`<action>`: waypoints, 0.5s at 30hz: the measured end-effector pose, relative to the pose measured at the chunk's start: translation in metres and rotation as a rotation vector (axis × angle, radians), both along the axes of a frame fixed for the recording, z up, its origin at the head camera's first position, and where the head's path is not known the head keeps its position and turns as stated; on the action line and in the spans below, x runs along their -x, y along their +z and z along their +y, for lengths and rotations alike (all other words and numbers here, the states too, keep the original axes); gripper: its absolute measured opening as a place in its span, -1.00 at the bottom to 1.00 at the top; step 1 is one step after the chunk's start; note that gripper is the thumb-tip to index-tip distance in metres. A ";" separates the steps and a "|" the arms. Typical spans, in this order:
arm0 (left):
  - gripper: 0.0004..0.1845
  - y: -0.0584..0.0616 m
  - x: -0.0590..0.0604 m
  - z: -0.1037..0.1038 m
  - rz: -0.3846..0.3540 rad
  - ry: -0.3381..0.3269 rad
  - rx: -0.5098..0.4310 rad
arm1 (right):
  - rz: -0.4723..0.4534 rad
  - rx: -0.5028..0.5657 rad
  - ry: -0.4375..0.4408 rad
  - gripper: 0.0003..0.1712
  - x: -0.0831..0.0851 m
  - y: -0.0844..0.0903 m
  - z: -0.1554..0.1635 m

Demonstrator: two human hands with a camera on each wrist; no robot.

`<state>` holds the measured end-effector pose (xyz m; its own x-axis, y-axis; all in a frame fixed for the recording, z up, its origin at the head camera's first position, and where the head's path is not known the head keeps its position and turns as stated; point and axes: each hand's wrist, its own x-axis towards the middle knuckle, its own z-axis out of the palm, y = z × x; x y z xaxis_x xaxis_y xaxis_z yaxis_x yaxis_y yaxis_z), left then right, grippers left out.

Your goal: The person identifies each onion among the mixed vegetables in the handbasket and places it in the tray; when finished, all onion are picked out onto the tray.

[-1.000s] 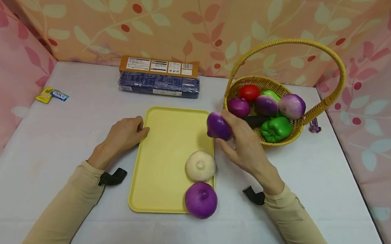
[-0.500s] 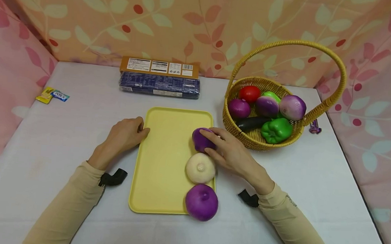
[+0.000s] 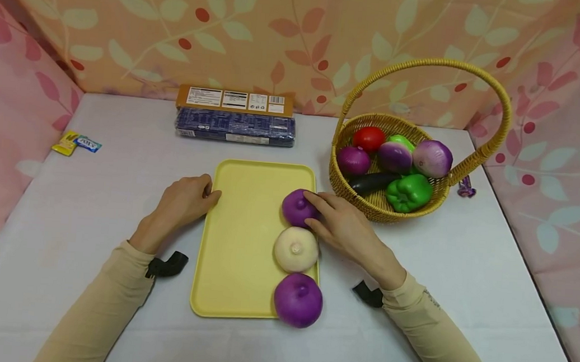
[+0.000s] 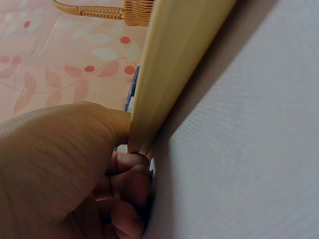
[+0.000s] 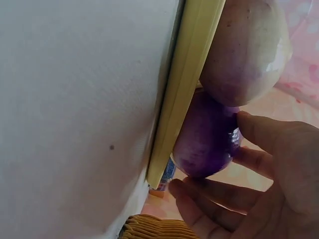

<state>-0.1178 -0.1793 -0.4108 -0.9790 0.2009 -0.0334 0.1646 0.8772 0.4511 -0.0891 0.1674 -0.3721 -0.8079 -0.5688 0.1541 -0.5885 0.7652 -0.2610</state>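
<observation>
Your right hand (image 3: 339, 226) grasps the small round purple onion (image 3: 298, 207) on the yellow plastic tray (image 3: 238, 228); your left hand (image 3: 185, 199), fingers curled, grips its edge.

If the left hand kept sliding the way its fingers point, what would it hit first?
The left hand already touches the yellow tray at its left rim, so it would push the tray first; the purple onion lies beyond, probably.

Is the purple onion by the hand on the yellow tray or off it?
On it. The purple onion sits on the yellow tray by its right rim, behind the white onion, with the right hand's fingers around it.
</observation>
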 end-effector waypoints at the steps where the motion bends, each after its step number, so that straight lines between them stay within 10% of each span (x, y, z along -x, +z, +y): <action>1: -0.73 0.000 0.000 0.000 0.003 -0.001 0.001 | 0.004 -0.004 0.003 -0.39 0.000 0.000 0.000; 15: -0.73 -0.001 0.000 0.000 -0.005 0.001 0.001 | -0.002 -0.009 -0.017 -0.33 -0.002 0.004 0.001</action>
<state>-0.1177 -0.1794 -0.4114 -0.9791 0.1999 -0.0383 0.1616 0.8776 0.4513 -0.0867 0.1684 -0.3683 -0.8179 -0.5561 0.1474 -0.5747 0.7774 -0.2557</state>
